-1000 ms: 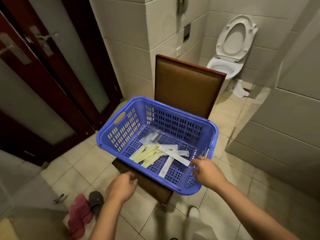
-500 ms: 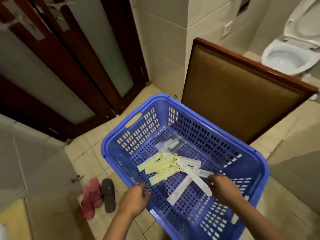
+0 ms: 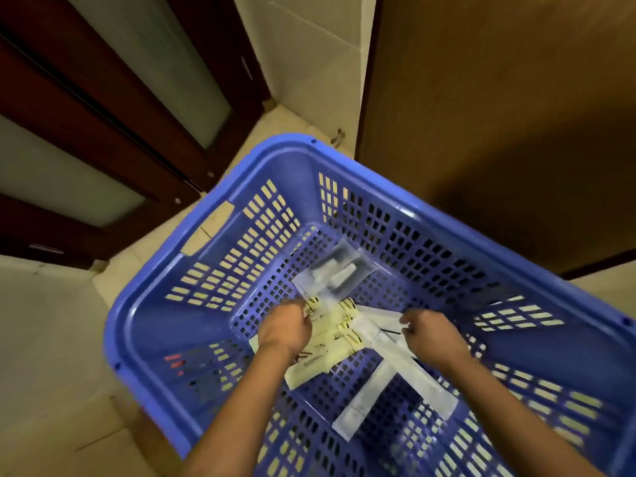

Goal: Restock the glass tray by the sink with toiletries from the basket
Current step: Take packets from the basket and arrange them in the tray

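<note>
hands are both down inside the blue basket [image 3: 206, 325], which fills the lower middle of the frame. the left hand [image 3: 285, 330] has its fingers curled into the heap of yellow packets [image 3: 339, 333] at the centre and looks to be grasping them. the right hand [image 3: 432, 333] has its fingertips at the end of one of the long white packets [image 3: 375, 383]; whether it has pinched that packet cannot be told through the blur. a clear packet [image 3: 339, 270] lies flat on the basket floor just above the heap, untouched.

the toiletries are all in the basket, none lifted clear of it. the glass tray and the sink are out of view, so what the tray holds cannot be judged. this looks like the early gathering step: collect a handful, carry it to the tray, lay it out. all the carrying and placing seems left to do. a dark door [image 3: 103, 132] sits at the upper left, a brown chair back [image 3: 499, 132] at the upper right.
</note>
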The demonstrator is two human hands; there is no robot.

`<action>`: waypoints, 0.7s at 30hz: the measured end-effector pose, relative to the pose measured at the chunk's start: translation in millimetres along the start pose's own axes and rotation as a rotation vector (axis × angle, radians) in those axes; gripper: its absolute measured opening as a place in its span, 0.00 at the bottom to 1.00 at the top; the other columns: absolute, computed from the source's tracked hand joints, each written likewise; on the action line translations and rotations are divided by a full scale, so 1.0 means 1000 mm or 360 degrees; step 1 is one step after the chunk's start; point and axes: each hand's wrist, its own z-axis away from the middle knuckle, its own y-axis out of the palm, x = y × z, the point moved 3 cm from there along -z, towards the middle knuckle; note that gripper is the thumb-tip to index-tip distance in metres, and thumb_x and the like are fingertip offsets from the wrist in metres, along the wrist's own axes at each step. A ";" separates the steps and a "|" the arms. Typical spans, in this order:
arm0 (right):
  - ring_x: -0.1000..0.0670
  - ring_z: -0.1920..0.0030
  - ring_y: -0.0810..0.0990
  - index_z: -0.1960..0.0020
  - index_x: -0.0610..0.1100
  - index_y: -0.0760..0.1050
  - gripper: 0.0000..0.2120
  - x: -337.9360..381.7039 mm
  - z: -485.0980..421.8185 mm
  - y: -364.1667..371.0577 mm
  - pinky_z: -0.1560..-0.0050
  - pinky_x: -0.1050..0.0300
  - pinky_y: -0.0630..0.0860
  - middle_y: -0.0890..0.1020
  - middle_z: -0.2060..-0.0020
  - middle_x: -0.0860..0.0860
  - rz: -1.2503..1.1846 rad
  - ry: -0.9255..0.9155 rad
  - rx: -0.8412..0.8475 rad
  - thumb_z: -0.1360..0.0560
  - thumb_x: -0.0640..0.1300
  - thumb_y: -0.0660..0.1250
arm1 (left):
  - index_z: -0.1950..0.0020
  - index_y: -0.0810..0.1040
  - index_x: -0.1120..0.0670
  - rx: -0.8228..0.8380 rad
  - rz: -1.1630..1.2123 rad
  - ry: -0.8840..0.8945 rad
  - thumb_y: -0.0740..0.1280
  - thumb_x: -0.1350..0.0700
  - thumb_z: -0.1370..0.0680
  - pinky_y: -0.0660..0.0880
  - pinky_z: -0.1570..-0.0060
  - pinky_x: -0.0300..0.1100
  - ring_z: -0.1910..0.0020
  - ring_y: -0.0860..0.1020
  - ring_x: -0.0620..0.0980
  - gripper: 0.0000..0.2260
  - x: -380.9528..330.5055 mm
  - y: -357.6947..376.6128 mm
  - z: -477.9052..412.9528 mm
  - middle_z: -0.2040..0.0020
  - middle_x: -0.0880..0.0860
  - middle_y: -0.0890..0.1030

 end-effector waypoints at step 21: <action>0.42 0.59 0.77 0.46 0.39 0.75 0.10 0.056 -0.032 0.130 0.66 0.55 0.68 0.80 0.55 0.42 -0.0236 0.0115 0.0019 0.22 0.39 0.56 | 0.28 0.62 0.58 0.0152 0.0023 -0.0284 0.68 0.49 0.24 0.65 0.33 0.52 0.29 0.62 0.59 0.29 0.045 0.064 -0.084 0.29 0.59 0.65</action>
